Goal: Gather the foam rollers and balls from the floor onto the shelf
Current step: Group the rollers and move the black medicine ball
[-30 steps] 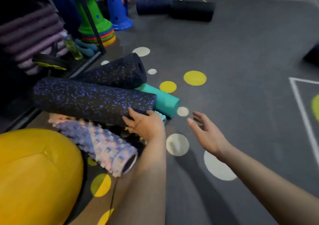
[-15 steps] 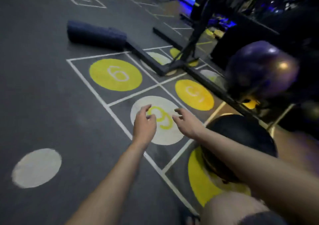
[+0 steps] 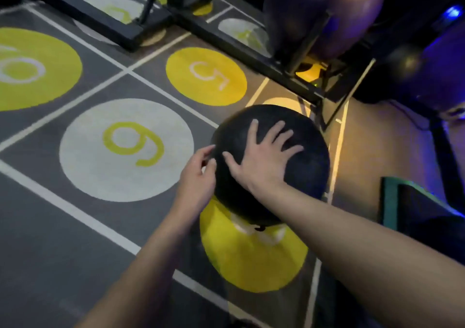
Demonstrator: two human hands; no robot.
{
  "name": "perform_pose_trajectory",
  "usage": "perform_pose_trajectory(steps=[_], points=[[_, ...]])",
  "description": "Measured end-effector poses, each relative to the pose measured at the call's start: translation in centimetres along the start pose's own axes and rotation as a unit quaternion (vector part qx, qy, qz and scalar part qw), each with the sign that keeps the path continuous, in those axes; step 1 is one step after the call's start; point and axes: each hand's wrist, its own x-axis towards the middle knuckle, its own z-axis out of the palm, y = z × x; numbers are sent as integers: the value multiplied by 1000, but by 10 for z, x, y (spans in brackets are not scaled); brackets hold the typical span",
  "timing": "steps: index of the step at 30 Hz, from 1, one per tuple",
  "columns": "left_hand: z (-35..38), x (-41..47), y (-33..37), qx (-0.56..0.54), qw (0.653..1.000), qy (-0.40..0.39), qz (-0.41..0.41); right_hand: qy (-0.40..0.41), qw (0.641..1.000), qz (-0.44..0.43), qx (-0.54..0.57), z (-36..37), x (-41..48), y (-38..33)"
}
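Black ball (image 3: 309,166) rests on the floor (image 3: 50,227), partly over a yellow circle (image 3: 251,259), near the black rack (image 3: 251,48); right hand (image 3: 261,159) lies flat on its top, fingers spread and straight; left hand (image 3: 198,179) touches its left side, fingers loosely bent, gripping nothing; 1 purple ball (image 3: 339,13) sits in the rack.

dim indoor light, blue glow at right edge, glare on purple ball (image 3: 327,8), motion blur, wide-angle bending

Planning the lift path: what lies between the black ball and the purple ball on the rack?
Head view: the rack's black base bar crosses between the black ball and the purple ball.
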Motion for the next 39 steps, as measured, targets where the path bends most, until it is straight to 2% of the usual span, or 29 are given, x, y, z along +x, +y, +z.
perform_pose_trajectory(steps=[3, 5, 7, 10, 11, 12, 13, 16, 18, 21, 23, 25, 27, 30, 31, 32, 33, 35, 36, 37, 38, 39], points=[[26, 17, 52, 35, 997, 69, 7, -51, 997, -43, 26, -11, 5, 3], [33, 17, 94, 60, 991, 115, 31, -88, 989, -111, 33, -22, -15, 14], [42, 16, 130, 107, 989, 89, 56, -148, 967, -203, 48, -40, -47, 29], [57, -4, 154, 211, 974, -24, 81, -270, 906, -272, 178, -74, -86, 55], [61, -14, 156, 236, 966, -62, 88, -307, 884, -248, 251, -86, -94, 66], [63, -25, 154, 256, 958, -98, 87, -338, 860, -191, 332, -91, -103, 79], [62, -38, 149, 286, 947, -122, 84, -336, 848, -117, 394, -91, -110, 92], [49, -83, 130, 442, 883, -155, 43, -261, 868, 45, 419, -82, -121, 125], [33, -117, 120, 490, 858, -158, 2, -241, 876, 84, 408, -73, -127, 128], [-4, -174, 106, 475, 867, -117, -93, -200, 898, 96, 381, -66, -129, 107], [-40, -216, 96, 449, 867, -78, -200, -192, 905, 77, 372, -66, -125, 86], [-84, -255, 87, 436, 842, -45, -315, -243, 890, 32, 385, -65, -129, 60], [-123, -292, 85, 416, 832, 0, -368, -269, 891, -67, 360, -73, -163, 34], [-160, -319, 95, 390, 844, 188, -317, -235, 897, -223, 300, -106, -246, 0], [-168, -319, 102, 381, 842, 248, -292, -233, 887, -282, 283, -118, -271, -10], [-176, -317, 109, 368, 843, 291, -263, -241, 860, -354, 278, -128, -293, -21], [-183, -316, 117, 351, 849, 318, -235, -250, 816, -434, 288, -135, -315, -31], [-196, -317, 132, 319, 871, 322, -191, -275, 709, -565, 320, -149, -350, -45], [-201, -318, 136, 320, 882, 298, -173, -275, 678, -594, 333, -153, -363, -48], [-206, -322, 137, 333, 893, 256, -162, -261, 674, -603, 337, -155, -372, -50], [-211, -329, 136, 351, 901, 199, -158, -249, 693, -592, 327, -156, -378, -51], [-218, -339, 130, 371, 904, 139, -163, -243, 728, -564, 305, -155, -381, -52]])
